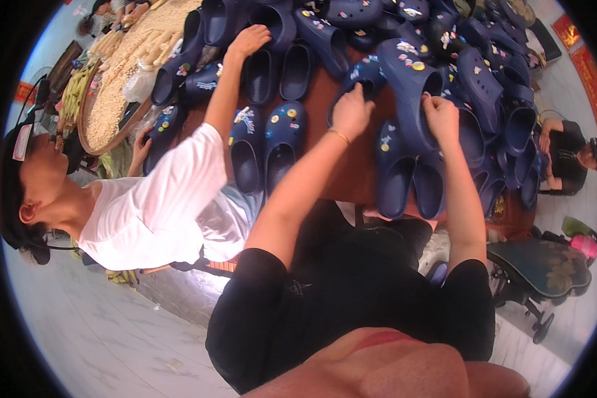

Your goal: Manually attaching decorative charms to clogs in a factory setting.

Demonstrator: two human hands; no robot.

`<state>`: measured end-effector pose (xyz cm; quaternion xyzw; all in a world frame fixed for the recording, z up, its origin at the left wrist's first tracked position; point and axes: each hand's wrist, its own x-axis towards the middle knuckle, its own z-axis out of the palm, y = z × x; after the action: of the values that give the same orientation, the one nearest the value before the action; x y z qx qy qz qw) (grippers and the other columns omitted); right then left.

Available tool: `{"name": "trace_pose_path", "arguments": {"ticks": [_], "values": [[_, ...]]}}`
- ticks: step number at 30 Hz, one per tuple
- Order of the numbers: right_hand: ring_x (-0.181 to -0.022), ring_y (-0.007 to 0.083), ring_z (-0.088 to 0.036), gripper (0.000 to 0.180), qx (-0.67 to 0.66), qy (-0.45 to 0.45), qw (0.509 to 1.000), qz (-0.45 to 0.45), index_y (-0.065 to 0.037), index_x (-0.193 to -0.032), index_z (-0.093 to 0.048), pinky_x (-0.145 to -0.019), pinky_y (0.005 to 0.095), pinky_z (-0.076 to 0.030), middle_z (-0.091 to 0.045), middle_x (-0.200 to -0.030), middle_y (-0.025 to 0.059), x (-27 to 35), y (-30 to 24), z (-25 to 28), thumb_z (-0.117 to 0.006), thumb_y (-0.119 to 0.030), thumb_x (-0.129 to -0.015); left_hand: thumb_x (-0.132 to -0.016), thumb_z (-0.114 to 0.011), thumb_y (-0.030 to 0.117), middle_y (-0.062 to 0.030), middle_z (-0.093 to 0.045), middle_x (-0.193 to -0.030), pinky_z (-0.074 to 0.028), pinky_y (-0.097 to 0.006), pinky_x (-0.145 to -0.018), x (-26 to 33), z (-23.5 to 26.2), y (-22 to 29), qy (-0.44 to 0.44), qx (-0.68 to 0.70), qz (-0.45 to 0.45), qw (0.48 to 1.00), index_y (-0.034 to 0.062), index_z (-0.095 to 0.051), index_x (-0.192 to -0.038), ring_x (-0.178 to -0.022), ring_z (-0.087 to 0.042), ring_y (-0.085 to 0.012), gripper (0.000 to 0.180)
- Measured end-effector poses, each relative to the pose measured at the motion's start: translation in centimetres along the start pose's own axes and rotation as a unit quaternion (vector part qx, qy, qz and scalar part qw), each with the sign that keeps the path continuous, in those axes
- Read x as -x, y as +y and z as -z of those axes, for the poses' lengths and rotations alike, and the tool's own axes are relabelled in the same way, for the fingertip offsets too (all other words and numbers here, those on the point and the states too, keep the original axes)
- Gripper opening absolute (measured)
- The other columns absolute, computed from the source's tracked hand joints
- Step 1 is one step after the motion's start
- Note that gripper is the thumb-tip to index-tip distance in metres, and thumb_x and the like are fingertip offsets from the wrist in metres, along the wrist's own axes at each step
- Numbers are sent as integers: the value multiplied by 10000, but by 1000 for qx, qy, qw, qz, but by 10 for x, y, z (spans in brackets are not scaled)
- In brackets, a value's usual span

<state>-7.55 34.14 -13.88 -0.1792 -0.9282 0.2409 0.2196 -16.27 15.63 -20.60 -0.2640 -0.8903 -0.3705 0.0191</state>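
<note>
My left hand (351, 114) is closed on the heel end of a navy clog (363, 71) with small charms on its upper. In my right hand (440, 119) is another navy clog (404, 76), raised above the others, with white and yellow charms near its toe; my fingers pinch its heel edge. Just below it, a clog (395, 162) and one beside it (431, 186) lie on the reddish-brown table (341, 172). Two charm-covered clogs (282, 142) stand left of my left forearm.
Piled navy clogs (481, 79) cover the table's right and far side. At my left a person in a white shirt (159, 199) reaches a hand (251, 40) among clogs. Beyond is a round tray of pale kernels (109, 109). A chair (537, 265) and another person (570, 156) are at the right.
</note>
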Motion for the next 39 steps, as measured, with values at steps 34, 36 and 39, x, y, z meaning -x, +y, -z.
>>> {"name": "trace_pose_path", "arguments": {"ticks": [34,36,39], "values": [[-516,72,-502,361,-474,-453,729,-195,-77,-703,-557,-485,189,-410,-573,-681,8,152,-19,-110,-474,-373,-892,-820,-570,181,-9,-587,-738,-420,-253,-567,191,-20,-43,-79,196,296,931,-23,-608,-838,-668,-529,-80,209],[-523,75,-502,333,-475,-499,660,-300,-73,-731,-551,-469,198,-397,-559,-676,10,155,-7,-129,-488,-360,-888,-821,-570,176,-12,-594,-792,-427,-246,-613,192,-22,-37,-96,198,312,924,-22,-602,-879,-707,-538,-86,209],[-503,62,-481,345,-451,-508,673,-292,-89,-703,-548,-448,181,-374,-540,-638,-7,152,-6,-131,-499,-383,-877,-827,-565,163,-23,-598,-860,-424,-237,-669,197,-25,-38,31,440,283,852,-18,-589,-928,-760,-541,-90,209]]}}
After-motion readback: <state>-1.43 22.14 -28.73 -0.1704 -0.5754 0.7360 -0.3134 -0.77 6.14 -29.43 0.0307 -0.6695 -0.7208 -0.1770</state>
